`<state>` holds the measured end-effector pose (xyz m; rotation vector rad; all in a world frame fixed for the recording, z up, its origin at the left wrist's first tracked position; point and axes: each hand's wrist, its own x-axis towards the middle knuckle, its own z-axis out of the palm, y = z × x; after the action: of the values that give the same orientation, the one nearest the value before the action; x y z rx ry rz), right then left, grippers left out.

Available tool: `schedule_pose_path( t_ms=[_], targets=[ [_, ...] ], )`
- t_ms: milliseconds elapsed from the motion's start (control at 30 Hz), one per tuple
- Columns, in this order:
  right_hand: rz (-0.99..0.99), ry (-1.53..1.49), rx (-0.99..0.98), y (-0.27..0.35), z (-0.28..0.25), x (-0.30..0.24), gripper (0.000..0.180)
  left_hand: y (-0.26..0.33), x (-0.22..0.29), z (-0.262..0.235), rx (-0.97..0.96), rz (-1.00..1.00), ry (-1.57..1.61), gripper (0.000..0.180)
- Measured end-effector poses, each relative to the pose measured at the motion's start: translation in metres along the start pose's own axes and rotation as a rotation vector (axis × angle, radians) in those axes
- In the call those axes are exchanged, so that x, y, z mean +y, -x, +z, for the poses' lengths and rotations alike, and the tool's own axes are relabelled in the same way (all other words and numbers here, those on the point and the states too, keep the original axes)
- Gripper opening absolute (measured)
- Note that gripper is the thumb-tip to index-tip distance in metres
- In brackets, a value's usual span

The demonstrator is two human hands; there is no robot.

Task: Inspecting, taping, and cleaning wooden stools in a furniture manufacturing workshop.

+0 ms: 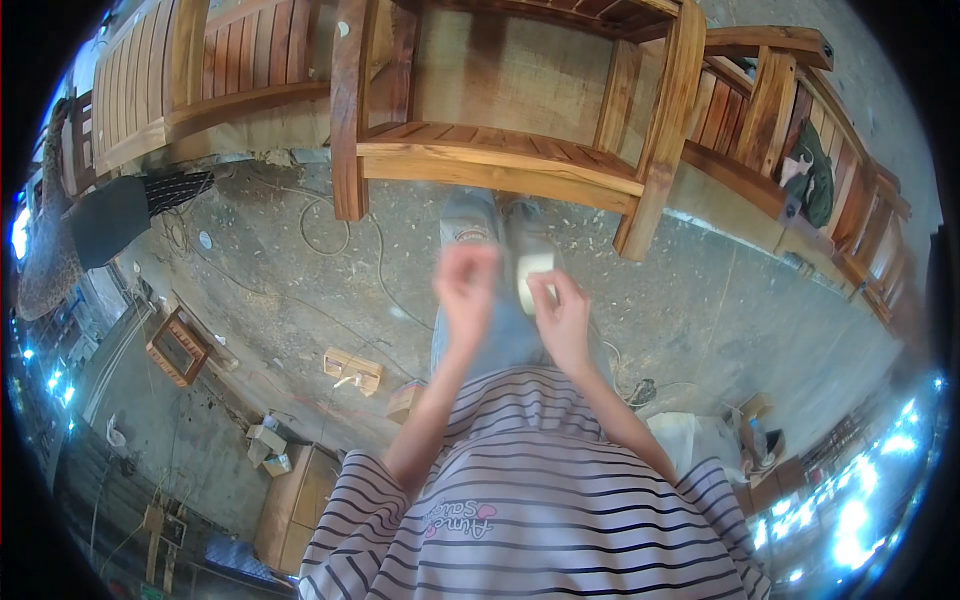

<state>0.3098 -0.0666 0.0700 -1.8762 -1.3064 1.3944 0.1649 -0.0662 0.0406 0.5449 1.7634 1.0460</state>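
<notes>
A person standing before a slatted wooden chair frame [500,150] holds a small pale block [533,280], perhaps sanding material, gripped in the right hand [562,320]. The left hand [465,285], blurred, has fingers curled beside it. The frame looks untouched; small open wooden boxes [352,368] lie on the floor [700,310], contents unclear.

Two hands are raised, the left hand [466,283] and the right hand [562,318], with one small pale block [532,276] at the right one. Two shoes [468,222] show below them. One wooden bench frame [500,160] stands ahead. Two small wooden blocks [352,368] lie on the floor, and one open wooden box [178,347].
</notes>
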Motion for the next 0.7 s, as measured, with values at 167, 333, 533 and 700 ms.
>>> schedule_pose_path(
  t_ms=[167,333,533,700],
  targets=[
    [0.202,-0.016,-0.026,0.042,-0.015,0.063,0.015,-0.083,0.028,-0.066,0.208,0.153,-0.069,0.015],
    [0.162,-0.063,-0.050,0.035,-0.011,0.076,0.016,-0.112,0.005,-0.084,0.138,-0.004,-0.081,0.026],
    [0.166,-0.057,-0.093,0.026,-0.011,0.070,0.015,-0.149,-0.022,-0.107,0.308,0.137,-0.349,0.055],
    [0.148,-0.115,-0.066,0.029,-0.014,0.082,0.015,-0.158,0.004,-0.087,0.252,0.164,-0.346,0.087]
  ],
)
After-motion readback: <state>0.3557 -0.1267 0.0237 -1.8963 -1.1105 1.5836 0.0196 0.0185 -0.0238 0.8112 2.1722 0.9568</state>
